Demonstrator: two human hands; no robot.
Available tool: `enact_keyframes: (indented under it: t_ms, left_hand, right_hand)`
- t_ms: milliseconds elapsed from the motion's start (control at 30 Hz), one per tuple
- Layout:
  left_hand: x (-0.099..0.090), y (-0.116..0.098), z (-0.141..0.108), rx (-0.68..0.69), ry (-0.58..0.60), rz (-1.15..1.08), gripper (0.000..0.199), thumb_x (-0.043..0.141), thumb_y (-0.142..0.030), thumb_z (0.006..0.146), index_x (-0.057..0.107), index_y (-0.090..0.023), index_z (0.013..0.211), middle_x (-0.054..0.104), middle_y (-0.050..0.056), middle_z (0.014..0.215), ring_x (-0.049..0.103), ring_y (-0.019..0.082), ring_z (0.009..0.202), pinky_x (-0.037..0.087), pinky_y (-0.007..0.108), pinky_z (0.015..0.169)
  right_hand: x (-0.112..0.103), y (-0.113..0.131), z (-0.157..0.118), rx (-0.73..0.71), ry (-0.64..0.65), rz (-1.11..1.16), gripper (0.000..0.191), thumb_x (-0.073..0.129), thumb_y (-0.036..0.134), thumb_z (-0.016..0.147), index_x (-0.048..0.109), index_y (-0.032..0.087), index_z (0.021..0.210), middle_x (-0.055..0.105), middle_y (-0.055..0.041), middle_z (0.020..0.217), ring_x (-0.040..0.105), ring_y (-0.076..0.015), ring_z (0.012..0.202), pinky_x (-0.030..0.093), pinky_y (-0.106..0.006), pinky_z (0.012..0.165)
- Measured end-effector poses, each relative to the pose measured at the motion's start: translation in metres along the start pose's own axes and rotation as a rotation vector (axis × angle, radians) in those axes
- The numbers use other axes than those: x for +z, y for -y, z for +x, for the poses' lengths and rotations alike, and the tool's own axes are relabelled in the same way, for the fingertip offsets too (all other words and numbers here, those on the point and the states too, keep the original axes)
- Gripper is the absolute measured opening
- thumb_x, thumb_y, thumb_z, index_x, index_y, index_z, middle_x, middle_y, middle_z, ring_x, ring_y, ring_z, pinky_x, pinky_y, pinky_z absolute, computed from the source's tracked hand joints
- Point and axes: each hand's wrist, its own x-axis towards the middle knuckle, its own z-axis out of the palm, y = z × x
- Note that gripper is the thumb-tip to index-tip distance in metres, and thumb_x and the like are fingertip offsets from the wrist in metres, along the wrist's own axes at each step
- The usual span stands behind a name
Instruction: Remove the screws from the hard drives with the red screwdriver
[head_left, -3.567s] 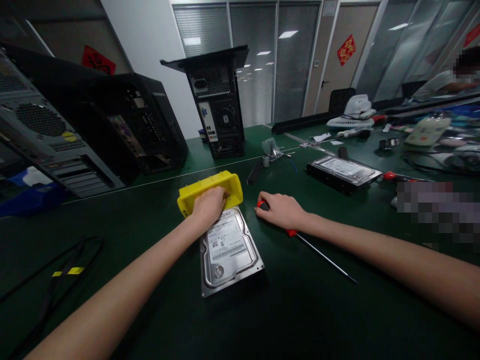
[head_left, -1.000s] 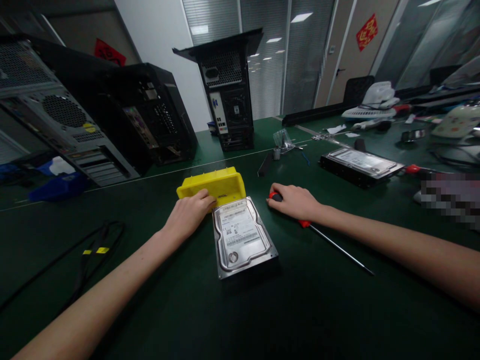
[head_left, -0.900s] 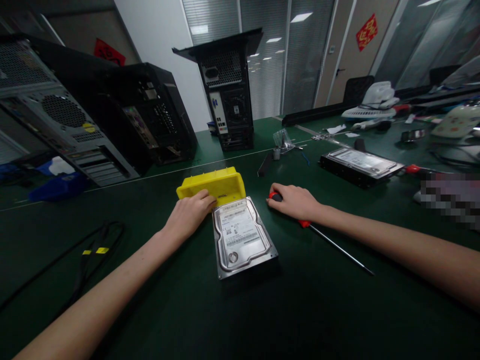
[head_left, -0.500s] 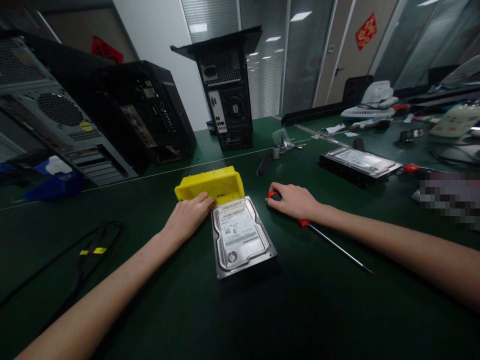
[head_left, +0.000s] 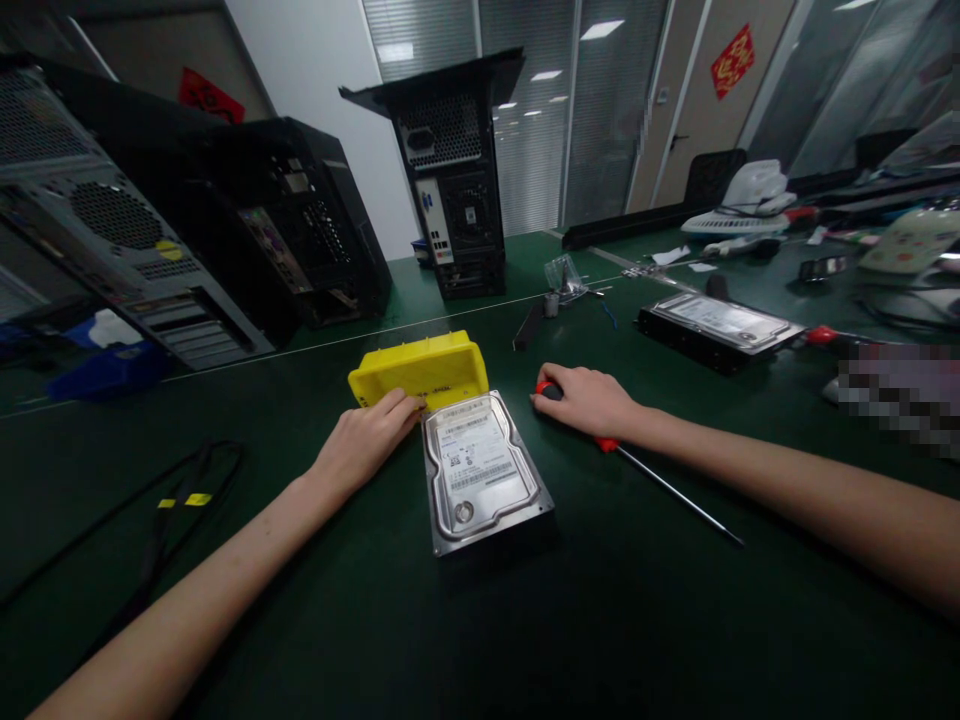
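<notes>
A silver hard drive point(head_left: 484, 465) lies label up on the green table, tilted up slightly against a yellow plastic bin point(head_left: 424, 365) lying just behind it. My left hand point(head_left: 373, 430) is at the drive's far left corner, in front of the bin. Its thumb and fingers are pinched together, and whatever is between the tips is too small to make out. To the right of the drive, my right hand point(head_left: 589, 400) rests on the table, wrapped round the red and black handle of a screwdriver point(head_left: 679, 495). The screwdriver's shaft points back toward me, down to the right.
Computer cases point(head_left: 457, 190) stand at the back and left. Another hard drive point(head_left: 724, 320) sits in a black bracket on the right, beside a second red-handled tool point(head_left: 825, 336). A black cable point(head_left: 157, 530) lies at the left; small loose parts point(head_left: 564, 280) lie behind.
My left hand has drawn back slightly to the left, showing more of the bin's printed marking. The right hand and screwdriver stay about where they were.
</notes>
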Motion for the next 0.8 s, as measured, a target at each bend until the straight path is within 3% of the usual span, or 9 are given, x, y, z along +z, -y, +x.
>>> enact_keyframes:
  t_ms: [433, 567, 633, 800]
  left_hand:
    - [0.004, 0.004, -0.014, -0.020, -0.109, -0.063, 0.033, 0.036, -0.031, 0.098, 0.063, -0.013, 0.106, 0.065, 0.011, 0.105, 0.067, 0.021, 0.079, 0.054, 0.029, 0.058]
    - [-0.006, 0.002, -0.024, -0.169, -0.243, -0.319, 0.030, 0.042, -0.034, 0.096, 0.064, -0.015, 0.103, 0.064, 0.008, 0.100, 0.063, 0.020, 0.082, 0.051, 0.028, 0.063]
    - [-0.012, -0.004, -0.031, -0.296, -0.296, -0.506, 0.026, 0.048, -0.035, 0.094, 0.065, -0.017, 0.100, 0.063, 0.005, 0.092, 0.060, 0.017, 0.075, 0.049, 0.026, 0.062]
    - [-0.026, -0.034, -0.056, -0.397, -0.188, -0.816, 0.024, 0.052, -0.037, 0.091, 0.068, -0.020, 0.094, 0.061, 0.002, 0.083, 0.055, 0.015, 0.068, 0.042, 0.025, 0.057]
  right_hand:
    - [-0.001, 0.001, -0.001, 0.005, 0.001, -0.005, 0.040, 0.040, 0.053, 0.082, 0.056, 0.021, 0.102, 0.065, -0.0071, 0.093, 0.060, -0.0232, 0.082, 0.036, -0.030, 0.063]
    - [-0.001, 0.001, 0.000, 0.006, 0.008, -0.001, 0.040, 0.039, 0.053, 0.083, 0.056, 0.022, 0.102, 0.065, -0.0064, 0.093, 0.060, -0.0224, 0.081, 0.037, -0.030, 0.063]
    - [0.000, 0.001, 0.000, 0.006, 0.009, -0.002, 0.040, 0.039, 0.053, 0.083, 0.056, 0.022, 0.102, 0.064, -0.0065, 0.092, 0.060, -0.0220, 0.080, 0.037, -0.030, 0.063]
    - [0.002, 0.000, 0.001, 0.016, 0.004, -0.014, 0.041, 0.039, 0.054, 0.082, 0.057, 0.022, 0.101, 0.064, -0.0071, 0.094, 0.060, -0.0237, 0.082, 0.036, -0.030, 0.062]
